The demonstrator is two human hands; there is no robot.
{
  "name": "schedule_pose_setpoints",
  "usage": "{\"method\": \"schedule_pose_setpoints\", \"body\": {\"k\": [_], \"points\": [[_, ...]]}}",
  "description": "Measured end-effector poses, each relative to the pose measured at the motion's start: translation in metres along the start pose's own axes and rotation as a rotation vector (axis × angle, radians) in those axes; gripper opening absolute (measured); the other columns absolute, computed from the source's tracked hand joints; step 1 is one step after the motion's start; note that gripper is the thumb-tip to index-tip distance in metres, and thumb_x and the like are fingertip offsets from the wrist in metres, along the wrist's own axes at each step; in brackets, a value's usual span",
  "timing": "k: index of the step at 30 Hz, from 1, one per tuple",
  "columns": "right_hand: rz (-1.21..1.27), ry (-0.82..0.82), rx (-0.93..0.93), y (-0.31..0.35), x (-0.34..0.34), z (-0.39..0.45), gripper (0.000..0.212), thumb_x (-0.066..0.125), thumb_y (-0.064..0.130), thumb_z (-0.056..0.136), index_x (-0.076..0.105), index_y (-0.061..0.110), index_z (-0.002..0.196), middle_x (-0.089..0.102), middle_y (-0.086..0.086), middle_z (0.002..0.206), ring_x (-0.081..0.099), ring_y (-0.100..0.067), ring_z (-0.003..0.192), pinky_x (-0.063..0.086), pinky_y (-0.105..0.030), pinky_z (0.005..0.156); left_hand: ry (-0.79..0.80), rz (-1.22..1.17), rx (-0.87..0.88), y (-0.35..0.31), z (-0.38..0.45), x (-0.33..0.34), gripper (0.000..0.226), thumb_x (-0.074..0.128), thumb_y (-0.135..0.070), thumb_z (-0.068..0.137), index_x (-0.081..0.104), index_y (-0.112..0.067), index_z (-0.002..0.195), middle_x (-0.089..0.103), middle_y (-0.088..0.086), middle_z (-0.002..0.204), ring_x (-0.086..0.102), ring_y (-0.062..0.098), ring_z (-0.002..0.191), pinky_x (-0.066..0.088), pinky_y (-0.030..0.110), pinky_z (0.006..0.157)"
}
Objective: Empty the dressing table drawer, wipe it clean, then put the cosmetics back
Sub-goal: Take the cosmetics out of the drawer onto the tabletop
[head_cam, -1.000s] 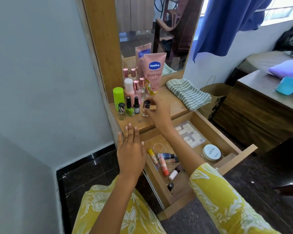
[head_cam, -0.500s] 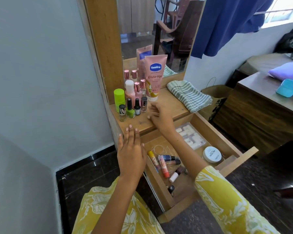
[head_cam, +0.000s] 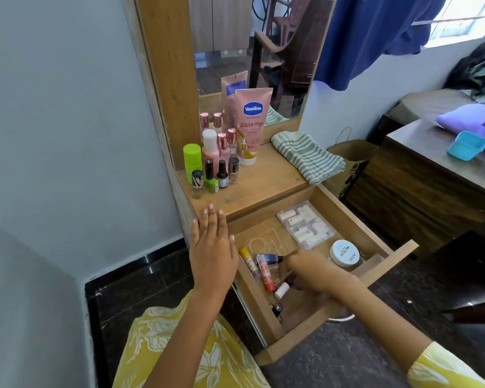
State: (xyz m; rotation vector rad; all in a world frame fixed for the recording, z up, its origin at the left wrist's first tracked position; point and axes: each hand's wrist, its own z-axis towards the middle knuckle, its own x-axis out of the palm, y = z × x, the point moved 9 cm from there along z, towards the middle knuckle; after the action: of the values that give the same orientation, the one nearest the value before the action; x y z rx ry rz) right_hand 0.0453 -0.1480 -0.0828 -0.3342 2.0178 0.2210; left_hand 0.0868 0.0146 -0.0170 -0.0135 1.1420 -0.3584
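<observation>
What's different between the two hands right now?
The left hand is flat with straight fingers, its fingertips at the front edge of the table top; the right hand has curled fingers. The left hand stays outside the open drawer and holds nothing; the right hand reaches down into the drawer among the small cosmetics, though whether it grips one is unclear. Both come from yellow patterned sleeves.

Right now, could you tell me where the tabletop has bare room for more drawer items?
Bare wood lies between the nail polish bottles and the striped towel, forward of the Vaseline tube to the table's front edge. The back-left corner is crowded.
</observation>
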Motion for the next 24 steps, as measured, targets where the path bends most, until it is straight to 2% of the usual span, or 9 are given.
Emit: {"method": "schedule_pose_setpoints", "body": {"k": [2, 6, 9, 11, 13, 15, 17, 19, 24], "points": [[-0.12, 0.022, 0.01, 0.001, 0.01, 0.005, 0.031, 0.056, 0.013, 0.084, 0.062, 0.026, 0.112, 0.063, -0.003, 0.111, 0.061, -0.025, 0.099, 0.053, -0.038, 0.08, -0.005, 0.006, 0.003, 0.0, 0.0, -0.001, 0.052, 0.062, -0.02, 0.087, 0.047, -0.001, 0.133, 0.04, 0.018, 0.143, 0.035, 0.029, 0.135, 0.017, 0.045, 0.11], [-0.132, -0.017, -0.007, 0.004, 0.006, 0.009, 0.027, 0.056, 0.012, 0.085, 0.065, 0.025, 0.107, 0.064, -0.005, 0.108, 0.062, -0.027, 0.097, 0.053, -0.036, 0.078, -0.001, 0.009, 0.003, 0.0, 0.0, -0.001, 0.053, 0.062, -0.021, 0.087, 0.046, -0.001, 0.134, 0.04, 0.018, 0.143, 0.035, 0.029, 0.135, 0.018, 0.045, 0.11], [0.133, -0.105, -0.054, 0.002, -0.014, 0.006, 0.026, 0.068, 0.013, 0.081, 0.069, 0.024, 0.105, 0.068, 0.002, 0.105, 0.062, -0.017, 0.096, 0.052, -0.033, 0.082, 0.011, 0.005, -0.001, 0.0, 0.0, 0.0, 0.054, 0.061, -0.021, 0.088, 0.045, -0.002, 0.135, 0.038, 0.017, 0.144, 0.033, 0.028, 0.136, 0.018, 0.043, 0.111], [0.504, -0.22, -0.067, -0.004, -0.04, 0.001, 0.025, 0.077, 0.012, 0.075, 0.072, 0.018, 0.098, 0.07, 0.008, 0.093, 0.063, -0.002, 0.085, 0.053, -0.022, 0.079, 0.013, 0.005, -0.001, 0.0, 0.0, 0.001, 0.054, 0.061, -0.022, 0.088, 0.044, -0.002, 0.135, 0.038, 0.017, 0.145, 0.034, 0.028, 0.136, 0.018, 0.043, 0.111], [0.806, -0.411, -0.067, -0.011, -0.072, -0.006, 0.024, 0.08, 0.012, 0.071, 0.072, 0.015, 0.093, 0.068, 0.012, 0.085, 0.063, 0.007, 0.078, 0.049, -0.008, 0.073, 0.01, 0.007, 0.001, 0.0, 0.0, 0.001, 0.054, 0.06, -0.022, 0.088, 0.044, -0.002, 0.135, 0.038, 0.017, 0.145, 0.033, 0.028, 0.137, 0.017, 0.044, 0.111], [1.006, -0.635, -0.015, -0.021, -0.099, -0.009, 0.023, 0.08, 0.011, 0.071, 0.071, 0.017, 0.092, 0.069, 0.011, 0.085, 0.064, 0.006, 0.08, 0.047, -0.008, 0.073, 0.004, 0.003, 0.001, 0.0, 0.0, 0.001, 0.053, 0.06, -0.021, 0.088, 0.044, -0.001, 0.135, 0.038, 0.017, 0.145, 0.033, 0.028, 0.137, 0.017, 0.044, 0.112], [1.099, -0.844, 0.099, -0.036, -0.115, -0.004, 0.023, 0.08, 0.011, 0.071, 0.072, 0.016, 0.092, 0.071, 0.005, 0.088, 0.064, -0.003, 0.083, 0.049, -0.015, 0.077, 0.002, -0.003, -0.003, 0.0, -0.001, 0.001, 0.053, 0.06, -0.021, 0.088, 0.045, -0.001, 0.135, 0.038, 0.017, 0.145, 0.033, 0.028, 0.137, 0.017, 0.043, 0.112], [1.13, -0.965, 0.196, -0.047, -0.121, 0.008, 0.023, 0.078, 0.009, 0.073, 0.072, 0.013, 0.095, 0.071, 0.002, 0.091, 0.063, -0.007, 0.083, 0.05, -0.019, 0.077, 0.0, -0.004, -0.003, 0.0, -0.001, 0.0, 0.054, 0.062, -0.02, 0.087, 0.045, -0.001, 0.135, 0.039, 0.018, 0.144, 0.034, 0.028, 0.136, 0.017, 0.044, 0.112], [1.105, -1.046, 0.288, -0.045, -0.133, 0.046, 0.025, 0.068, 0.003, 0.082, 0.067, 0.006, 0.107, 0.066, -0.002, 0.101, 0.055, -0.005, 0.087, 0.038, 0.003, 0.07, 0.001, -0.005, 0.001, 0.0, -0.001, 0.001, 0.053, 0.061, -0.019, 0.087, 0.046, -0.001, 0.134, 0.04, 0.018, 0.144, 0.035, 0.028, 0.136, 0.018, 0.044, 0.112]]}}
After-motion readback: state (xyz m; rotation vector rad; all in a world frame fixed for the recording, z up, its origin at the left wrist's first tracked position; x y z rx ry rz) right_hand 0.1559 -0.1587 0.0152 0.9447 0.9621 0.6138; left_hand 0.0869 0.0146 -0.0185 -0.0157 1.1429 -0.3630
